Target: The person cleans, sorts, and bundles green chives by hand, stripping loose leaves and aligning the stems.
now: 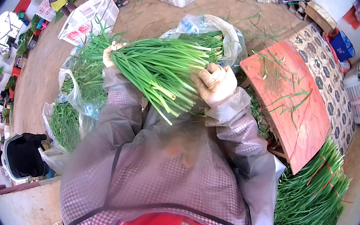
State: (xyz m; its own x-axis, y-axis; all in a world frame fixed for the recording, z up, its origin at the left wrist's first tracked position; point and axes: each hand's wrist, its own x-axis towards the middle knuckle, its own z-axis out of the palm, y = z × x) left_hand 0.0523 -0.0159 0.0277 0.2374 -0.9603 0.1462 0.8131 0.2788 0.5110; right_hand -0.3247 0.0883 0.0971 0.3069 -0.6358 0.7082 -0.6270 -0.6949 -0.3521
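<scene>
**A:** What are the hands doing?

**B:** Both hold one thick bundle of green chives (161,67), lifted in front of the person's chest. The right hand (214,83), in a pale glove, is closed around the bundle near its cut ends, fingers wrapped over the stalks. The left hand (111,54), also gloved, grips the leafy end; it is mostly hidden behind the greens, so I can only tell that it is curled on them.

**A:** What lies around the hands?

**B:** Just beyond the right hand, a clear plastic bag (217,29) holds more chives. Further out to the right of that hand stands a red desk (292,113) with loose green blades scattered on it. Below the desk, a large pile of tied chives (308,204) lies on the ground. Under and beside the left hand, more bags of greens (69,119) sit open. Beyond the left hand, a white plastic crate (90,16) lies tilted.
</scene>
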